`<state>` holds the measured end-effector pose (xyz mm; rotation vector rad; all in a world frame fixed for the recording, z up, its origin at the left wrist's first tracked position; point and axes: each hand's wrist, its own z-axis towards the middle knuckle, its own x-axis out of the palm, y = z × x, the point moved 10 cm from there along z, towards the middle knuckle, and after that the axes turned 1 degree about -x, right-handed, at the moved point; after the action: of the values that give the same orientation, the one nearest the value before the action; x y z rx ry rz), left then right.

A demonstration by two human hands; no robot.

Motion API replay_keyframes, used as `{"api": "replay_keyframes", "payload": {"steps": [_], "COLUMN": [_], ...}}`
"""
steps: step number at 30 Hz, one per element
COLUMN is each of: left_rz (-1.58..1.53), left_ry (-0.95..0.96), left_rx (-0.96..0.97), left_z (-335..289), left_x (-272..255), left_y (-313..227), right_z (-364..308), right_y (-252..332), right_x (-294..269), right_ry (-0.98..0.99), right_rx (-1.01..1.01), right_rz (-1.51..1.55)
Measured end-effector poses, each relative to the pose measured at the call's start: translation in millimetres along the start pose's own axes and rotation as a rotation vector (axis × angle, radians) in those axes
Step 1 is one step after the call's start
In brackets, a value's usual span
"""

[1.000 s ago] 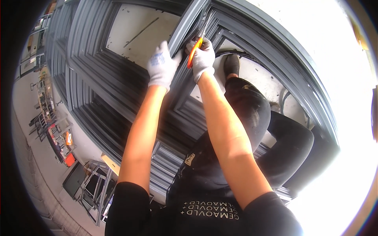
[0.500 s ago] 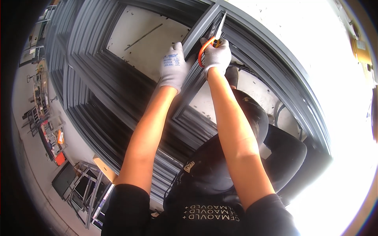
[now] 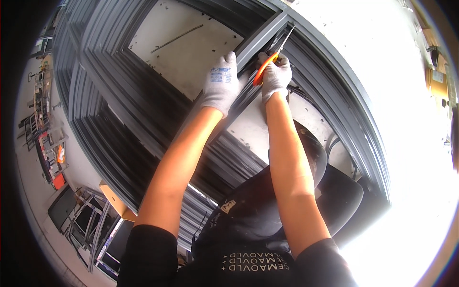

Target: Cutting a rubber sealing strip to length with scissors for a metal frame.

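Observation:
Grey knit gloves cover both hands. My right hand [image 3: 278, 76] is closed around the orange handles of a pair of scissors [image 3: 266, 68], whose blades point up and to the right, beside the inner edge of a dark grey frame [image 3: 330, 67]. Against the frame's slanted crossbar [image 3: 260, 38] lies my left hand [image 3: 221, 83], its thumb up and its other fingers curled round the bar, partly hidden. Whatever may be between the blades is too small to make out.
Several similar grey frames [image 3: 124, 110] are stacked beneath and to the left. Pale floor with a thin rod [image 3: 177, 38] shows through one opening. My dark-clad knees [image 3: 311, 148] are close to the frames. A cardboard box [image 3: 117, 201] and shelving with parts [image 3: 50, 148] stand at left.
The whole view has shifted, so frames and hands appear farther right. In my right hand the scissors have turned, showing their handles and blades more edge-on. My left hand keeps its place on the crossbar.

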<state>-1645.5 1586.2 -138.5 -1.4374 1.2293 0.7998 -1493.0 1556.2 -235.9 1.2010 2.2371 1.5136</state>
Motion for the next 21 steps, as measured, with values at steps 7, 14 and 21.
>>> {"api": "replay_keyframes", "payload": {"steps": [7, 14, 21], "left_rz": [0.077, 0.062, 0.066], "left_ry": [-0.053, -0.056, -0.044], "left_rx": [0.023, -0.002, 0.011], "left_z": [1.9, 0.4, 0.3], "left_x": [6.3, 2.5, 1.3], "left_y": [7.3, 2.2, 1.3], "right_z": [-14.4, -15.7, -8.8], "right_y": [12.9, 59.2, 55.8], "right_x": [-2.8, -1.5, -1.1], "right_ry": [-0.204, -0.274, -0.251], "right_rx": [-0.099, -0.297, -0.275], "right_rz": [-0.356, -0.554, -0.504]}}
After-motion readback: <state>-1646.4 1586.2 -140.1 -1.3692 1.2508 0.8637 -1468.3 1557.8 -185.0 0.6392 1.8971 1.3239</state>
